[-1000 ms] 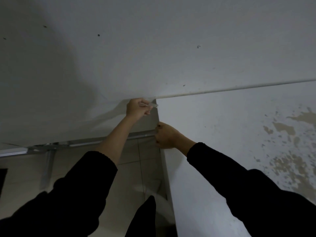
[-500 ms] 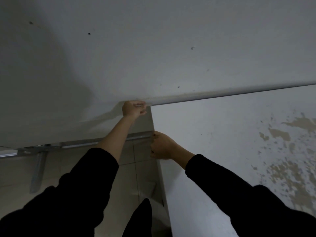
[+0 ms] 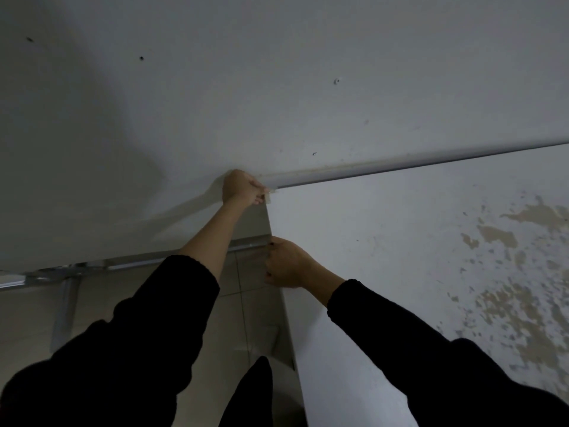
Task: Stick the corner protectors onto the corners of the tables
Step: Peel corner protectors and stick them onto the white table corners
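The white table top point(image 3: 400, 257) fills the frame from 2 o'clock to 5 o'clock, and its far left corner sits just above frame centre, against the grey wall point(image 3: 277, 72). The left hand point(image 3: 241, 188) is raised to that corner, at 12 o'clock from frame centre. Its fingers are curled, and they pinch a small clear corner protector point(image 3: 270, 195) at the table corner. The protector touches the corner, but the view does not show whether it is fully seated. The right hand point(image 3: 288, 263) lies nearer, at 6 o'clock from the left hand, on the left edge of the table top. Its fingers are curled over that edge; whether they hold anything cannot be told, since the fingertips are hidden. The two hands are apart, with a stretch of table edge between them. Both arms wear black sleeves point(image 3: 138, 334) that enter from the bottom of the frame. The table surface carries worn patches point(image 3: 508, 303) of tan colour at 3 o'clock to 4 o'clock. A metal rail point(image 3: 132, 266) runs along the base of the wall at 9 o'clock, and a tiled floor point(image 3: 240, 318) shows below it, between the sleeves. Several small dark holes point(image 3: 141, 58) mark the wall at 11 o'clock and 1 o'clock.
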`<state>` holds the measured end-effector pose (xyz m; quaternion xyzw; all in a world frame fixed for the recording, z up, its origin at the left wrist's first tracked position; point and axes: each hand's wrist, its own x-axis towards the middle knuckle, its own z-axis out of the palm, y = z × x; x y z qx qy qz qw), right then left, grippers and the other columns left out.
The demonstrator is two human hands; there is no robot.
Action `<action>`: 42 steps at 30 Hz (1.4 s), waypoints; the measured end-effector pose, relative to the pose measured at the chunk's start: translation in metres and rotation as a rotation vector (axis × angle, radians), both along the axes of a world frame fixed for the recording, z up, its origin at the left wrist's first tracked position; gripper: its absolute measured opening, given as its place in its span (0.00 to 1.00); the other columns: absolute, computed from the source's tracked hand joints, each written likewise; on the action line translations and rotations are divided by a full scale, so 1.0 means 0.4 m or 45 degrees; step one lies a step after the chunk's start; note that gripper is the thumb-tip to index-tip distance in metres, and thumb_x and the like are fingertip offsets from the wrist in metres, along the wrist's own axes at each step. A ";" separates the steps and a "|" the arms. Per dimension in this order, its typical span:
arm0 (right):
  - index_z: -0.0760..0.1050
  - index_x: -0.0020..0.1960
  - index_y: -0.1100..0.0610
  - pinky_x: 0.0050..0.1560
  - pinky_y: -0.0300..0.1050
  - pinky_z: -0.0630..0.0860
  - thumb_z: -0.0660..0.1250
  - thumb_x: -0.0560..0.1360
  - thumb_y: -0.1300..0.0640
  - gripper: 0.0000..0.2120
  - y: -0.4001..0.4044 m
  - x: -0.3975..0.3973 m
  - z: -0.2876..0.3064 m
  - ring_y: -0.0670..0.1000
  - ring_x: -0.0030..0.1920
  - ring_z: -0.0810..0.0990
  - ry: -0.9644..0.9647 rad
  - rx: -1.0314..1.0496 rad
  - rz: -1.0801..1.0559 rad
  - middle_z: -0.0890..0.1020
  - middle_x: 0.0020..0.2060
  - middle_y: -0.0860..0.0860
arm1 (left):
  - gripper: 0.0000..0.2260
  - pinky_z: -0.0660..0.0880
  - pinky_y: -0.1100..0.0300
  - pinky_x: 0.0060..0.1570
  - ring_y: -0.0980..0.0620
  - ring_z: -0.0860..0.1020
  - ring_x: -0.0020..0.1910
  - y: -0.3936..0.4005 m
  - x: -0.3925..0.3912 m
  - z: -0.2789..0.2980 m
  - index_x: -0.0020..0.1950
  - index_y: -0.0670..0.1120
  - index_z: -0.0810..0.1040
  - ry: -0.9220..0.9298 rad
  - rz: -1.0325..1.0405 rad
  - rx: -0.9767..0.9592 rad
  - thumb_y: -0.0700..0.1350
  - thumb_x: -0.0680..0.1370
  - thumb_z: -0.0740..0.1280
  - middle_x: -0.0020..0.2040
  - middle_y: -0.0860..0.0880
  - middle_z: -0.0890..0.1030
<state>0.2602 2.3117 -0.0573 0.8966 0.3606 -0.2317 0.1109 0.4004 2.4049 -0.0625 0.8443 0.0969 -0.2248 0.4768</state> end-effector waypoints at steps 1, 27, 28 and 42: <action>0.80 0.44 0.59 0.70 0.46 0.62 0.53 0.79 0.52 0.19 0.002 0.000 -0.003 0.52 0.48 0.79 0.002 0.000 -0.001 0.84 0.44 0.53 | 0.08 0.82 0.48 0.47 0.45 0.81 0.33 -0.001 -0.003 0.003 0.42 0.34 0.81 -0.010 -0.011 0.017 0.39 0.70 0.75 0.46 0.34 0.83; 0.81 0.47 0.59 0.67 0.44 0.63 0.53 0.79 0.53 0.19 -0.007 -0.009 0.007 0.52 0.50 0.79 0.037 -0.006 -0.004 0.84 0.47 0.53 | 0.12 0.77 0.58 0.39 0.52 0.76 0.35 -0.075 -0.113 -0.015 0.38 0.44 0.76 0.290 0.560 -0.189 0.51 0.75 0.68 0.44 0.46 0.79; 0.81 0.47 0.59 0.67 0.44 0.63 0.53 0.79 0.53 0.19 -0.009 -0.009 0.006 0.52 0.50 0.79 0.043 0.007 -0.003 0.84 0.47 0.53 | 0.13 0.77 0.58 0.39 0.51 0.76 0.35 -0.081 -0.117 -0.019 0.42 0.42 0.78 0.283 0.594 -0.197 0.52 0.74 0.68 0.44 0.46 0.79; 0.82 0.43 0.52 0.67 0.46 0.66 0.54 0.78 0.57 0.17 -0.010 0.033 -0.041 0.50 0.45 0.79 -0.030 -0.065 0.199 0.84 0.42 0.46 | 0.28 0.72 0.53 0.63 0.41 0.74 0.65 -0.113 -0.092 -0.021 0.68 0.37 0.68 0.358 0.766 -0.332 0.53 0.75 0.68 0.68 0.39 0.73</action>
